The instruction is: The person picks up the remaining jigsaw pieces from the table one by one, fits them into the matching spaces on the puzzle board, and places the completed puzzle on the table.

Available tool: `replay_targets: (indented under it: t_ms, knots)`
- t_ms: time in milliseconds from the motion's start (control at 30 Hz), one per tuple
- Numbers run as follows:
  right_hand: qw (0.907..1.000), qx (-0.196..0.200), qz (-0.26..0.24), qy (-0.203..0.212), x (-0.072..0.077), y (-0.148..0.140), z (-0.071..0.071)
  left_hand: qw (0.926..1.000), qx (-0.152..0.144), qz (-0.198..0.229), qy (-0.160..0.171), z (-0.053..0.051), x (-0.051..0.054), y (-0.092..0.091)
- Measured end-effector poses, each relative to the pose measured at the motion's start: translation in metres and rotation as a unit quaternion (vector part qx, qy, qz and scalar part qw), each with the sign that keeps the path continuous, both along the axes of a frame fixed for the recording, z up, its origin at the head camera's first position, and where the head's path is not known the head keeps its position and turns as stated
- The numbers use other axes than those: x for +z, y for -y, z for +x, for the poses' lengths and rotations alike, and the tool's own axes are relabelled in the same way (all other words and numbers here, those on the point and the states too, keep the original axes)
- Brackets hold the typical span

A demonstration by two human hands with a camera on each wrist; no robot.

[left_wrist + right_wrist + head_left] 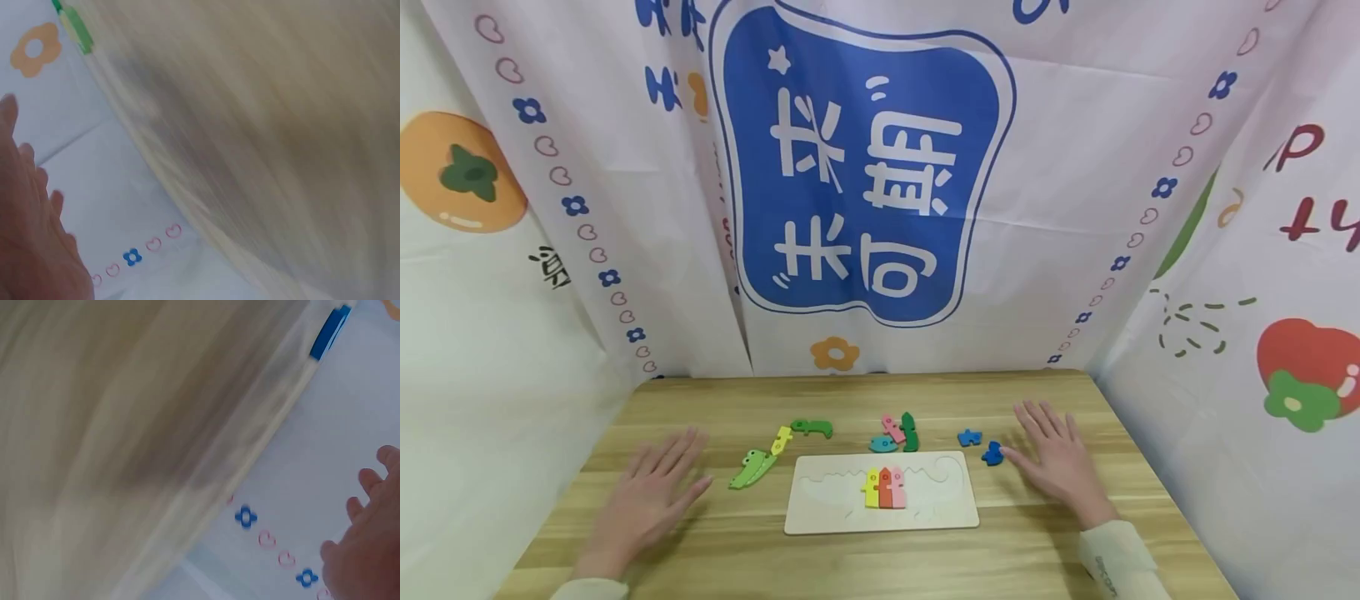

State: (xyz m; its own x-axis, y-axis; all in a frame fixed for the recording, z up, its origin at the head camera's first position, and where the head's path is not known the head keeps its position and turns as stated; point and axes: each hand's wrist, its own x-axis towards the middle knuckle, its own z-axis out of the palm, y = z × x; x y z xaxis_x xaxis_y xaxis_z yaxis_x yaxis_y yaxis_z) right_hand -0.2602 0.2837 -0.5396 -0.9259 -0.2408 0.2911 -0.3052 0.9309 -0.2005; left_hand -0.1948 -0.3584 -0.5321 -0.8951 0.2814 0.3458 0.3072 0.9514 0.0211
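Both hands, left [651, 493] and right [1057, 460], are empty, fingers outstretched, palms down, flanking the puzzle board [820, 515].

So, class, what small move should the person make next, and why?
Probably reach the left hand to the green crocodile-head piece and pick it up: the hand is empty, that loose piece lies nearest it, and the puzzle board holds only three joined pieces, around its middle.

The puzzle board [823, 517] lies on the table [745, 558] between the left hand [649, 493] and right hand [1056, 461]. Three pieces [886, 492] sit mid-board; loose pieces [911, 435] lie behind, rear-left and rear-right.
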Motion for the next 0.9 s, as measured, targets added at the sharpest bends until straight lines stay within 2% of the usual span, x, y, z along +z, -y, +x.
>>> replay_targets:
  t_ms: [167,367,533,633,767,900]
  knots:
    - [0.9976,0.022,-0.059,0.028,-0.004,0.02,-0.004,0.9983,-0.024,0.035,0.039,-0.008,-0.002,-0.023]
    - [0.9945,0.05,-0.082,0.04,-0.005,0.044,-0.009,0.9929,-0.059,0.057,0.085,-0.018,-0.002,-0.06]
    - [0.9905,0.058,-0.1,0.075,-0.003,0.062,-0.018,0.9867,-0.101,0.07,0.106,-0.022,-0.006,-0.085]
    - [0.988,0.06,-0.108,0.093,-0.003,0.073,-0.025,0.9809,-0.119,0.08,0.132,-0.025,-0.008,-0.097]
    - [0.9827,0.062,-0.124,0.122,-0.004,0.088,-0.037,0.9718,-0.129,0.087,0.177,-0.027,-0.008,-0.11]
    - [0.975,0.074,-0.138,0.158,-0.005,0.107,-0.049,0.9661,-0.125,0.084,0.21,-0.029,-0.009,-0.117]
